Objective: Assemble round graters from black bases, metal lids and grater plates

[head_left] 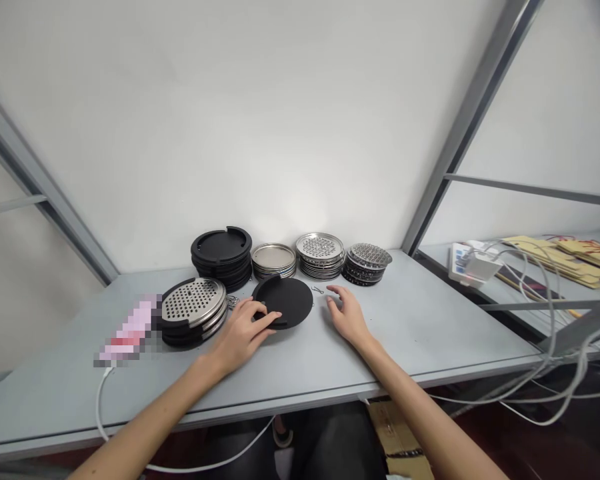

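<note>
My left hand (245, 333) grips the left and near edge of a black round base (290, 299), which has a raised rim along its left side. My right hand (347, 315) is open just to the right of it, thumb and forefinger apart and nothing between them. A small metal clip (318, 290) lies on the table beyond the base, close to my right fingertips. Left of my left hand stands a stack of round perforated grater plates (194, 301) set in black bases. Some wire clips (233, 302) lie beside that stack, partly hidden by my left hand.
Along the wall stand stacks of black bases (222, 245), plain metal discs (273, 255), grater plates (320, 247) and darker-edged grater plates (369, 255). A blurred pink object (130, 333) with a white cable lies left. A power strip (473, 263) and cables sit right, beyond a metal post.
</note>
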Available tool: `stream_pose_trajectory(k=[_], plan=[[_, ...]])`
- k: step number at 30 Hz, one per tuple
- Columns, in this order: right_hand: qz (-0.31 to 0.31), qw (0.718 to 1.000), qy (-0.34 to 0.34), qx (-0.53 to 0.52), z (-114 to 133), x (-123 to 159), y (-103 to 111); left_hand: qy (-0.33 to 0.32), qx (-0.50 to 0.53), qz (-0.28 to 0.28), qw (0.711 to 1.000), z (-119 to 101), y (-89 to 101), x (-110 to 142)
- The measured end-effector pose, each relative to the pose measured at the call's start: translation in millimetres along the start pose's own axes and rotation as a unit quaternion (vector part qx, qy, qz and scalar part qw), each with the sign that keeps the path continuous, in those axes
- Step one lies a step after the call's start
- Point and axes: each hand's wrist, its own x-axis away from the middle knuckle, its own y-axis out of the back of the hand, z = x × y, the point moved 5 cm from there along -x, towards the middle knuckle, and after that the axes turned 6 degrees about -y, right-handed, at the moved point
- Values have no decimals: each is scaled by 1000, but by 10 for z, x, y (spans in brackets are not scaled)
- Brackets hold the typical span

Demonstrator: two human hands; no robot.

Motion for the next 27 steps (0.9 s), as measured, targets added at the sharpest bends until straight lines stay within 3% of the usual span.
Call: stream_pose_trajectory(k=[3, 6, 12, 17, 27], plan=[[-4, 1000, -3, 3, -9, -1, -3, 21, 14, -14, 1000, 39, -190, 61], [0, 1000, -1, 7, 6, -2, -1, 30, 27, -3, 999, 53, -249, 96], [39, 999, 3, 23, 52, 1, -13, 59, 72, 44, 995, 64, -247, 122], [56, 998, 16, 16, 126, 33, -14, 74, 107, 51, 990, 94, -253, 131], [81, 994, 76, 0, 264, 77, -44, 103, 119, -14, 987, 159, -203, 140]])
